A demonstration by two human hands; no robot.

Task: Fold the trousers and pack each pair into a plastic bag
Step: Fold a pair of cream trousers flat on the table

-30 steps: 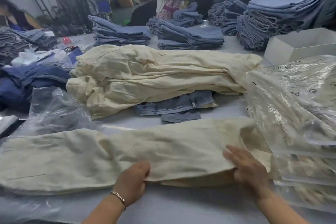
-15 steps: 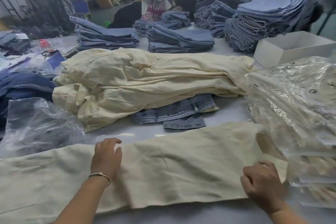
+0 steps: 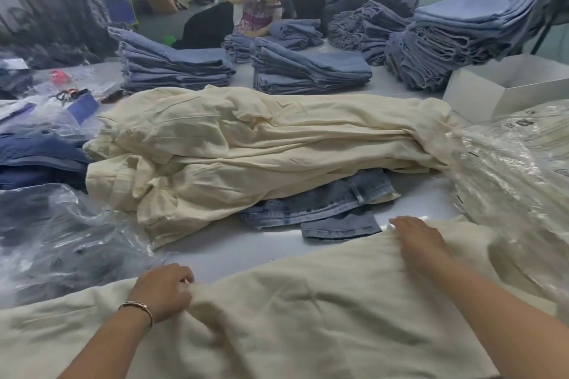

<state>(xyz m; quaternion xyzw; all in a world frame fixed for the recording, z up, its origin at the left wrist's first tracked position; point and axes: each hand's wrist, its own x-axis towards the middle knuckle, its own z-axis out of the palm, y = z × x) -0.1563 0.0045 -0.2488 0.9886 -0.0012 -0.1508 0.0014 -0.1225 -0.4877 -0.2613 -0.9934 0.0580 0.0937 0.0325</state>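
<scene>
Trousers [image 3: 308, 317] in cream cloth lie flat across the near edge of the worktop [image 3: 231, 246], long axis running left to right in my view, far end rising slightly toward the right where it meets the bagged goods. Which end is the waist I cannot tell.

Left hand [image 3: 163, 289] sits on the far edge of the cloth left of centre, fingers curled and pinching a bunched fold of it; thin bracelet [image 3: 138, 308] on the wrist, forearm coming in from the lower left. Right hand [image 3: 415, 240] is further out and to the right, palm down on the far edge of the same cloth, fingers bent over the hem and gathering it, so gripping too. Right forearm crosses the cloth from the lower right corner.

Just beyond the trousers, a pair of jeans [image 3: 323, 206] lies part under a loose heap of cream trousers [image 3: 246, 148], heap's long axis also left to right. Clear plastic bags [image 3: 61, 240] crumpled at left, some with dark garments inside. Stack of bagged cream trousers [image 3: 517, 181] at right, touching the near pair. White box [image 3: 505, 89] behind that. Folded blue jeans stacks [image 3: 308, 71] across the far worktop. Another person [image 3: 258, 9] stands at the far side.
</scene>
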